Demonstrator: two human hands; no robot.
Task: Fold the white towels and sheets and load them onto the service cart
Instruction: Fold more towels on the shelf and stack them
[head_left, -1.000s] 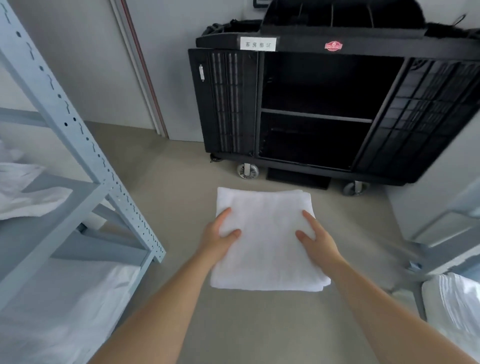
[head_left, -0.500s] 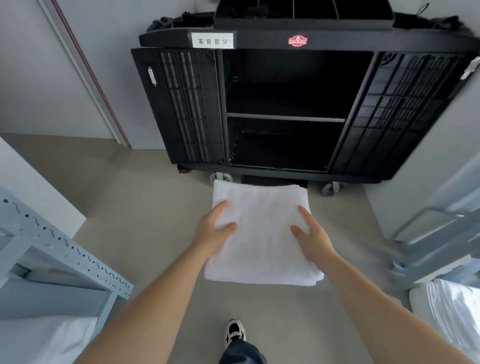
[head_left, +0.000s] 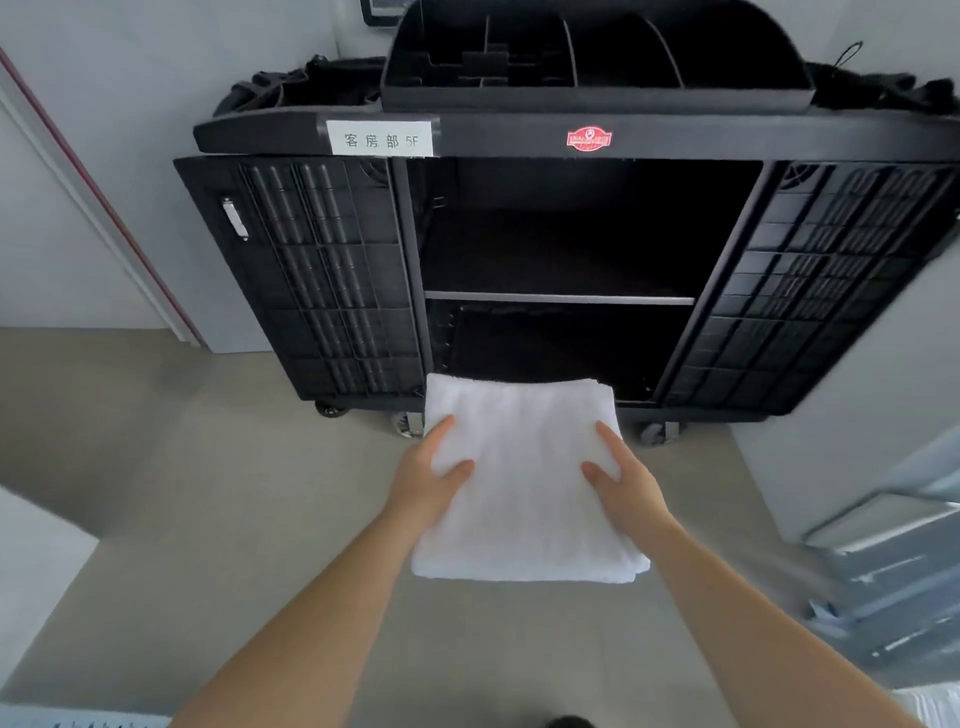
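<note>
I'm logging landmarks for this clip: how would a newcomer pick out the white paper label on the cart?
Start at the big black plastic service cart against the wall, doors swung open. Follow its top front rail leftward to the white rectangular paper label. Unlike the small red emblem further right on that rail, it is pale and carries dark printed characters ending in 5F.

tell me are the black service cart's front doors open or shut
Open. Both ribbed doors, left and right, are swung outward on the black plastic service cart, exposing its dark middle shelf and both compartments.
</note>
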